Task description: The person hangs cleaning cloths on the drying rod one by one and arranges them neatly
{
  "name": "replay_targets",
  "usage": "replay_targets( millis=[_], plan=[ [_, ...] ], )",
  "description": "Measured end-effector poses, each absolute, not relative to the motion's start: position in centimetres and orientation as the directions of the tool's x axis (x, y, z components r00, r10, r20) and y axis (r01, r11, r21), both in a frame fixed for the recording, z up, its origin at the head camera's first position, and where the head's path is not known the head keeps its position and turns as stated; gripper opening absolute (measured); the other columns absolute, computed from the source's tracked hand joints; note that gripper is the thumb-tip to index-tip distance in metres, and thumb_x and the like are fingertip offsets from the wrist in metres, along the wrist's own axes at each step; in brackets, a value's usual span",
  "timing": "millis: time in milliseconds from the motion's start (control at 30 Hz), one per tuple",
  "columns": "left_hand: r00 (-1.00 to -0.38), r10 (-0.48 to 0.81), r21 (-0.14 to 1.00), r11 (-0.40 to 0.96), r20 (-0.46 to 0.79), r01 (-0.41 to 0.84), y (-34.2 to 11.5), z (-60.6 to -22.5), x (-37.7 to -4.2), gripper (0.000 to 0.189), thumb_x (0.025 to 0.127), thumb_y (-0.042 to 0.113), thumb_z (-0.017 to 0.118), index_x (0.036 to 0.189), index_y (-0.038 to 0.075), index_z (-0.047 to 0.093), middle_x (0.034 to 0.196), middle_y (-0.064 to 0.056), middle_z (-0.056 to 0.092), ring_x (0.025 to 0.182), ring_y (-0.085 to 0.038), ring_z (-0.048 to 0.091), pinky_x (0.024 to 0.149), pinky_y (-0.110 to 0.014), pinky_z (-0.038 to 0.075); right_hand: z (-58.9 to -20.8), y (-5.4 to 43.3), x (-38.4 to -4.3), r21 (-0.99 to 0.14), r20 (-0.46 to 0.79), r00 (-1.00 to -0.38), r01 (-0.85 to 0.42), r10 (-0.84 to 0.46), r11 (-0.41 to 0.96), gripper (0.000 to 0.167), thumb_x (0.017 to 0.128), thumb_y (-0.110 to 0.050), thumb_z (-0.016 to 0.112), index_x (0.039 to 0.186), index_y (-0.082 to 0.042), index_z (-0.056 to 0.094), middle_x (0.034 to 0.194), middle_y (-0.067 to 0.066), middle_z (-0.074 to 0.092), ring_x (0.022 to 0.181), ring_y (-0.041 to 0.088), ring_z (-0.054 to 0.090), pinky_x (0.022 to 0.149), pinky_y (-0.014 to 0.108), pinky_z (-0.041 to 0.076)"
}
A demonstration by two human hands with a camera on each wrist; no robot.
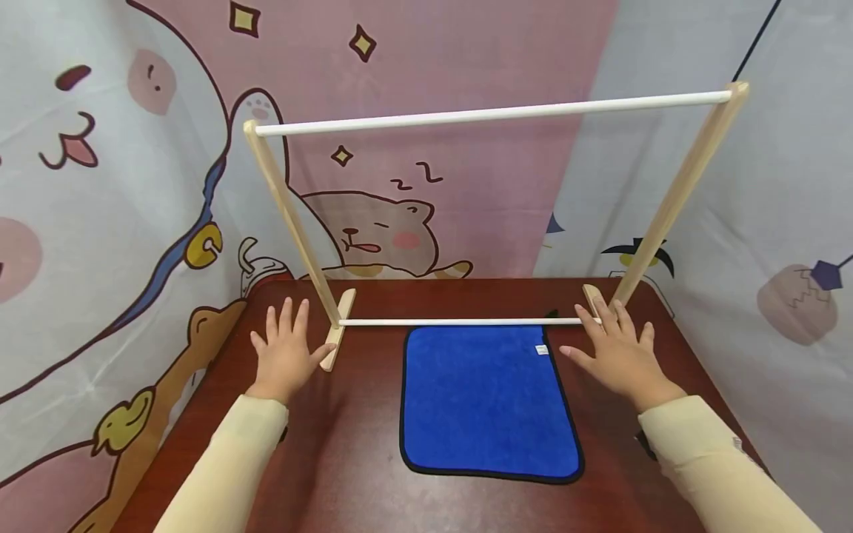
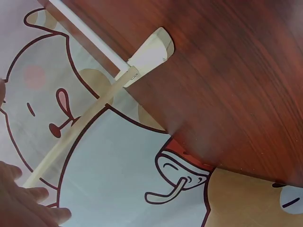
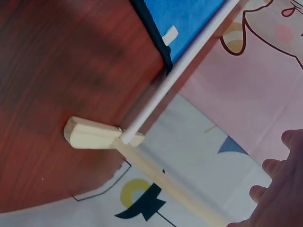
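Note:
A blue towel (image 1: 489,403) with black edging and a small white tag lies flat on the table. Behind it stands a rack with wooden side posts, a white upper rod (image 1: 493,115) and a white lower rod (image 1: 460,322). My left hand (image 1: 285,355), fingers spread, is held over the table beside the rack's left foot (image 1: 338,329). On the other side my right hand (image 1: 620,354) has its fingers spread too, overlapping the right foot in the head view. Neither hand holds anything. Both wrist views show fingertips (image 2: 57,215) only at the frame's edge.
The dark red wooden table (image 1: 360,459) ends at cloth hangings with cartoon prints (image 1: 386,229) at the back and sides. The right post (image 1: 680,192) leans outward toward the right hanging in the head view.

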State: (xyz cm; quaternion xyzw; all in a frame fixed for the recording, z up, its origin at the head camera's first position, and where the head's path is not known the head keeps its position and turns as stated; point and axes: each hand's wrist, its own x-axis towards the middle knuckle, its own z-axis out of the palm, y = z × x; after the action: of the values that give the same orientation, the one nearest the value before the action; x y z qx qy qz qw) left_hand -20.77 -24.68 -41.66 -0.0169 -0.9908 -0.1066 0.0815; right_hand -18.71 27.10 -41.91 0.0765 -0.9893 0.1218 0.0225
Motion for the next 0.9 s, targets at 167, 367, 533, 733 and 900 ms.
replay_targets(
  millis=[167, 367, 533, 733, 900],
  plan=[
    [-0.986, -0.009, 0.242, 0.97, 0.165, 0.032, -24.8, -41.3, -21.8, 0.092, 0.089, 0.046, 0.065, 0.154, 0.007, 0.014, 0.157, -0.025, 0.009, 0.143, -0.048, 0.004, 0.101, -0.078, 0.009, -43.0, 26.5, -19.0, -0.246, 0.061, -0.986, -0.168, -0.158, 0.955, 0.088, 0.091, -0.064, 0.049, 0.154, -0.01, 0.019, 0.157, 0.025, 0.008, 0.144, 0.043, -0.009, 0.1, 0.077, -0.006],
    [-0.978, -0.046, 0.313, 0.95, 0.205, 0.021, -24.9, -40.4, -23.2, 0.089, 0.09, 0.042, 0.065, 0.154, 0.005, 0.014, 0.157, -0.026, 0.013, 0.143, -0.047, 0.009, 0.104, -0.074, 0.012, -44.2, 25.7, -19.7, -0.236, 0.058, -0.981, -0.191, -0.183, 0.953, 0.087, 0.09, -0.061, 0.054, 0.153, -0.01, 0.024, 0.157, 0.024, 0.013, 0.144, 0.044, -0.002, 0.101, 0.078, 0.0],
    [-0.971, -0.069, 0.343, 0.939, 0.229, 0.014, -24.8, -39.3, -24.1, 0.088, 0.09, 0.039, 0.066, 0.153, 0.004, 0.016, 0.156, -0.025, 0.016, 0.142, -0.045, 0.014, 0.105, -0.072, 0.016, -44.9, 24.8, -20.2, -0.249, 0.029, -0.979, -0.203, -0.203, 0.947, 0.086, 0.089, -0.057, 0.058, 0.152, -0.009, 0.026, 0.157, 0.023, 0.014, 0.143, 0.045, 0.003, 0.102, 0.077, 0.0],
    [-0.96, -0.094, 0.385, 0.923, 0.265, 0.016, -25.1, -38.1, -25.4, 0.086, 0.092, 0.038, 0.065, 0.153, 0.004, 0.016, 0.155, -0.026, 0.019, 0.141, -0.045, 0.019, 0.106, -0.069, 0.02, -45.7, 23.8, -20.6, -0.26, 0.033, -0.975, -0.221, -0.22, 0.94, 0.083, 0.088, -0.049, 0.064, 0.151, -0.007, 0.03, 0.156, 0.022, 0.019, 0.143, 0.045, 0.009, 0.103, 0.075, 0.006],
    [-0.955, -0.135, 0.479, 0.878, 0.264, 0.008, -25.3, -37.3, -26.3, 0.084, 0.093, 0.036, 0.063, 0.154, 0.006, 0.014, 0.155, -0.025, 0.02, 0.14, -0.044, 0.023, 0.108, -0.065, 0.021, -46.7, 23.1, -21.0, -0.258, 0.026, -0.969, -0.245, -0.247, 0.935, 0.08, 0.088, -0.047, 0.065, 0.15, -0.007, 0.032, 0.155, 0.022, 0.022, 0.142, 0.046, 0.012, 0.102, 0.076, 0.012]
  ],
)
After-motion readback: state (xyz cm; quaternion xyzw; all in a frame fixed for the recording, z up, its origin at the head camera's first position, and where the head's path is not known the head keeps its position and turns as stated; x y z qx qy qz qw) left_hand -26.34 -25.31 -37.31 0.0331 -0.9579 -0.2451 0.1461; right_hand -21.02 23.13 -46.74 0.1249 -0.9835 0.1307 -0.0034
